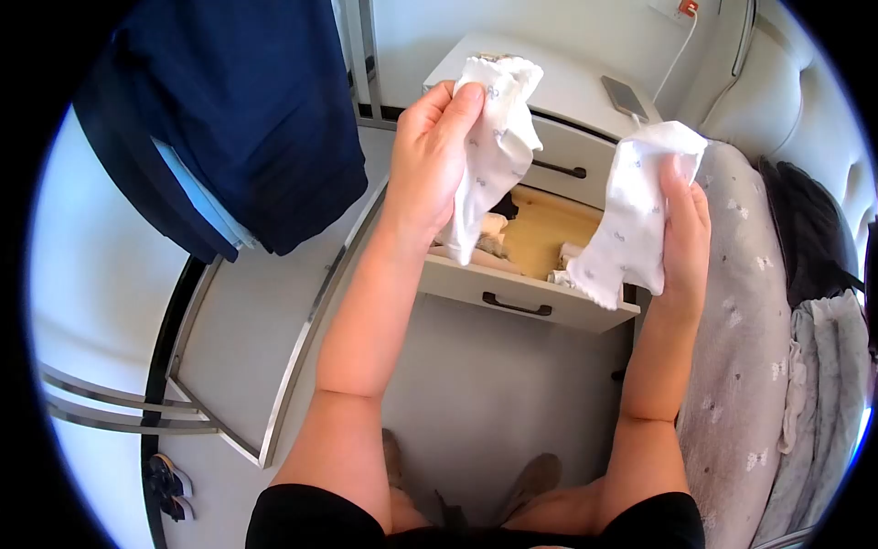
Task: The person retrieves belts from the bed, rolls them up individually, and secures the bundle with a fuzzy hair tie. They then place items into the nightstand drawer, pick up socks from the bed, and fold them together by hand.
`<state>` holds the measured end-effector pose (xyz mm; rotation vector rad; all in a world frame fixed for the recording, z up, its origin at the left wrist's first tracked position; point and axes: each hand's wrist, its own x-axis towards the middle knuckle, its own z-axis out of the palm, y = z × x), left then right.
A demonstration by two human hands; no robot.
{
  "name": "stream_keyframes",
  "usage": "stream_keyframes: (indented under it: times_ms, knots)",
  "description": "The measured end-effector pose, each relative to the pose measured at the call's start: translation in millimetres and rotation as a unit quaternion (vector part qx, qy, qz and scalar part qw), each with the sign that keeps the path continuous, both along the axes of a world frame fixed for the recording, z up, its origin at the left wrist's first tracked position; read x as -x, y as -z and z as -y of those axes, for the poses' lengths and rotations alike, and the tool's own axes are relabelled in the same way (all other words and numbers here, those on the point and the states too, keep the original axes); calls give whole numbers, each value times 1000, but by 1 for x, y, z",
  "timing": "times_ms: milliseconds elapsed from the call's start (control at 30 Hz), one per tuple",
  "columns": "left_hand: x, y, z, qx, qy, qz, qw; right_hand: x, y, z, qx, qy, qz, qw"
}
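Observation:
My left hand (432, 151) pinches a white sock (498, 137) with small grey motifs and a frilled edge, thumb across its front. A matching white sock (624, 206) hangs from my right hand (686, 229), whose thumb presses near its upper edge. Both socks are held up, apart from each other, above an open drawer (517, 305). Inside the drawer lie rolled light-coloured items (494, 229) and something dark; the socks and my left hand hide part of the contents.
The drawer belongs to a white nightstand (476, 57) with a phone (625, 98) on top. On the right is a bed (732, 366) with a grey patterned cover. Dark clothes (247, 119) hang at left over a metal rack (302, 334). Shoes (170, 485) sit lower left.

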<state>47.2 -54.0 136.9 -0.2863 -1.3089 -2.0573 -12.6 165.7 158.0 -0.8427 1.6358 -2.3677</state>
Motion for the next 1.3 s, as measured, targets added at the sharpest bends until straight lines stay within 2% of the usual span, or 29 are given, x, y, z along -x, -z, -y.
stream_keyframes:
  times_ms: [67,167,267,300,367,400,433,533,767,800,833,867,967,1033,1167,1300]
  knots:
    - [-4,-7,-5,-52,3,9,999,-1,-1,3,2,-39,51,998]
    - [-8,-4,-7,71,-68,3,995,7,2,4,-20,-81,47,995]
    - [-3,-1,-4,173,-128,-18,976,1,6,10,4,-76,17,997]
    - [0,0,-2,208,-142,-35,967,12,16,6,12,-183,-38,982]
    - [-6,-4,-13,146,-112,-42,982,5,22,24,39,-259,-144,954]
    - [-9,-8,-18,121,-95,-41,987,11,27,21,-17,-295,-120,948]
    - [-11,-9,-21,95,-79,-40,992,7,35,26,5,-260,-132,957]
    - [-9,-8,-25,130,-91,-46,986,7,33,25,4,-267,-10,964]
    - [-15,-9,-4,252,-88,-14,964,15,35,24,148,-344,102,922]
    - [-18,-11,-1,244,-87,-3,966,20,37,22,168,-357,111,912]
    - [-14,-8,6,193,-33,-69,978,26,37,19,188,-369,119,903]
    - [-13,-8,15,167,4,-69,984,31,35,17,206,-404,105,885]
    - [-14,-7,14,70,100,-68,990,34,33,17,190,-384,53,902]
    - [-7,-5,-4,-36,134,-61,988,24,31,21,173,-288,59,940]
    - [3,14,-20,25,227,52,972,16,24,26,147,-202,56,967]
    - [7,16,-30,19,119,82,989,16,23,24,19,-103,31,994]
